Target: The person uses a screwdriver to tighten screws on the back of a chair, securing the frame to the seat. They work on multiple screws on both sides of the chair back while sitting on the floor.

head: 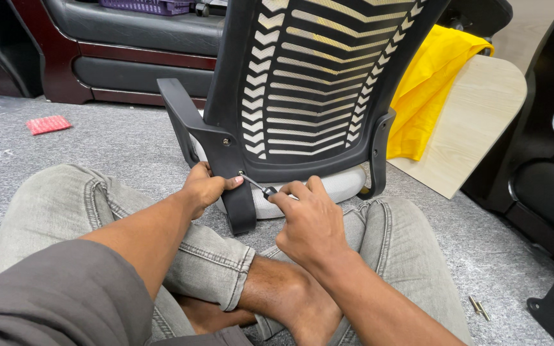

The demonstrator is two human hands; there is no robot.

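Left hand point(205, 187) clamped on chair armrest point(216, 150), right hand point(308, 221) closed round screwdriver point(256, 184) at its lower screw; risk of tip slipping out if tilted.

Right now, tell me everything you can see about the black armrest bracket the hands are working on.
The armrest bracket is a black, matte, plastic-looking arm, angled from an upper tip at the left down to a rounded lower end near the person's knee. It sits against the side of the chair back, with a bolt head visible in its upper part. The left hand grips its lower part from behind. The right hand holds a screwdriver whose tip meets the bracket lower down.
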